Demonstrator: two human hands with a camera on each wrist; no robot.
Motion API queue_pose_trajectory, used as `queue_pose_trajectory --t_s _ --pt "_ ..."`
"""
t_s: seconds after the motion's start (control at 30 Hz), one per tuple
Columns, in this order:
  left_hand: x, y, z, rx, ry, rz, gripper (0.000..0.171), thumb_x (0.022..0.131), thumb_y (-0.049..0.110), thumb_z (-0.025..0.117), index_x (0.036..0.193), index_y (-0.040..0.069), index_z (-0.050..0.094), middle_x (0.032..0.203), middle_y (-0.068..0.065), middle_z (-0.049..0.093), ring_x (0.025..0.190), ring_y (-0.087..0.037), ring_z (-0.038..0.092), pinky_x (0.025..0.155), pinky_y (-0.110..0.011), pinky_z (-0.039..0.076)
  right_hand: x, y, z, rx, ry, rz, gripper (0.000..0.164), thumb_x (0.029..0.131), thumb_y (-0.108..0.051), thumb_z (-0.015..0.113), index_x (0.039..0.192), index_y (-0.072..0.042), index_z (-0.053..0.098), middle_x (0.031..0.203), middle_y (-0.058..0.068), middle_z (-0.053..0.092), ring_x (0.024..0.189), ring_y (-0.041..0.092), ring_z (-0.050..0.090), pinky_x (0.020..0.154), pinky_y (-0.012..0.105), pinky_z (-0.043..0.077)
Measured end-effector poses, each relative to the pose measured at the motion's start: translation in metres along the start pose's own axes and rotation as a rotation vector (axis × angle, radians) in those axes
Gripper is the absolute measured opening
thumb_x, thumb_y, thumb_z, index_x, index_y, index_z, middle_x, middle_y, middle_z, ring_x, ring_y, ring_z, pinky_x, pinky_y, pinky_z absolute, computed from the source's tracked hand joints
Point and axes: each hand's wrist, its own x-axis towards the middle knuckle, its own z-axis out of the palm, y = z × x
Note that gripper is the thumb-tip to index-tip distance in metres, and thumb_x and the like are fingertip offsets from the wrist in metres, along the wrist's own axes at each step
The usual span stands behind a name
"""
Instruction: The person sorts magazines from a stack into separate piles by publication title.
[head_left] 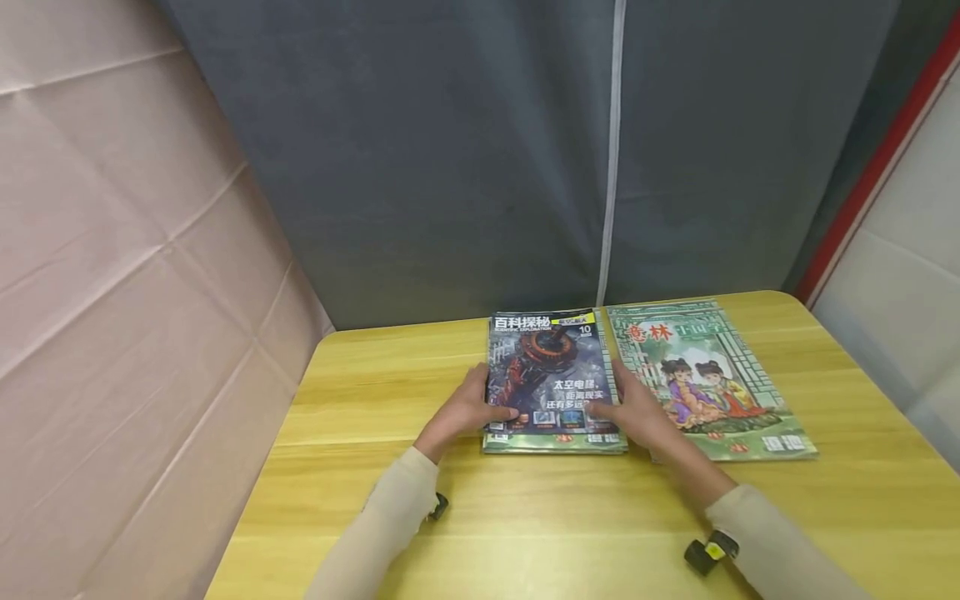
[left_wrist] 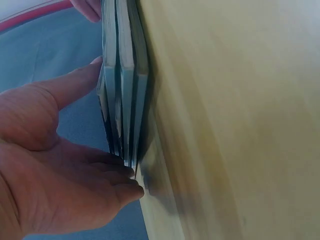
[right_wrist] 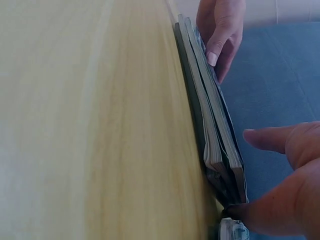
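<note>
A dark magazine (head_left: 536, 371) with a red ring-shaped machine on its cover lies atop a small stack on the table. Under it, a green magazine (head_left: 525, 444) shows at the near and right edges. My left hand (head_left: 467, 407) is at the stack's left side, thumb over the cover and fingers by the page edges (left_wrist: 127, 95). On the opposite side my right hand (head_left: 637, 410) has its fingers against the edge. Its thumb (right_wrist: 267, 138) extends above the cover, apart from it in the right wrist view.
Right of the stack lies another pile of green magazines (head_left: 708, 392), two cartoon children on its top cover. Both piles are near the back edge of the wooden table (head_left: 360, 400). A grey curtain (head_left: 450, 167) hangs behind; a pale fabric wall (head_left: 135, 250) stands left.
</note>
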Motion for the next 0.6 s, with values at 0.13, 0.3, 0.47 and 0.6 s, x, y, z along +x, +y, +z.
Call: queue_pose_trajectory --t_s 0.13,0.3,0.47,0.6 --pt "-0.002 0.002 0.001 -0.004 0.009 0.002 0.109 0.085 0.026 0.090 0.166 0.001 0.023 0.170 -0.023 0.032 0.156 -0.040 0.035 0.130 -0.057 0.030 -0.001 -0.002 0.002 0.007 -0.006 0.018 0.110 0.095 -0.020 0.077 0.167 0.003 -0.004 0.174 0.031 0.009 0.160 0.053 0.015 0.132 0.063 0.016" --pt "-0.005 0.006 0.003 0.008 0.031 0.027 0.110 0.086 0.024 0.088 0.168 0.003 0.018 0.174 -0.022 0.025 0.161 -0.041 0.028 0.132 -0.058 0.025 -0.001 -0.003 0.003 0.053 0.000 0.033 0.107 0.096 -0.016 0.075 0.167 0.004 -0.002 0.174 0.030 0.007 0.161 0.051 0.013 0.133 0.060 0.015" --pt "-0.009 0.014 0.007 -0.001 0.023 0.000 0.104 0.093 0.036 0.080 0.170 0.006 0.016 0.178 -0.021 0.012 0.165 -0.041 0.013 0.134 -0.060 0.017 -0.003 -0.006 0.004 0.126 0.018 0.069 0.102 0.097 -0.011 0.072 0.168 0.002 0.000 0.175 0.028 0.005 0.163 0.048 0.011 0.134 0.057 0.015" --pt "-0.009 0.021 0.010 -0.036 0.050 -0.008 0.100 0.096 0.039 0.077 0.170 0.009 0.017 0.177 -0.019 0.015 0.164 -0.041 0.019 0.132 -0.062 0.020 -0.005 -0.007 0.004 0.156 0.048 0.086 0.096 0.099 -0.008 0.067 0.169 0.000 0.002 0.175 0.027 0.006 0.163 0.048 0.012 0.134 0.057 0.015"
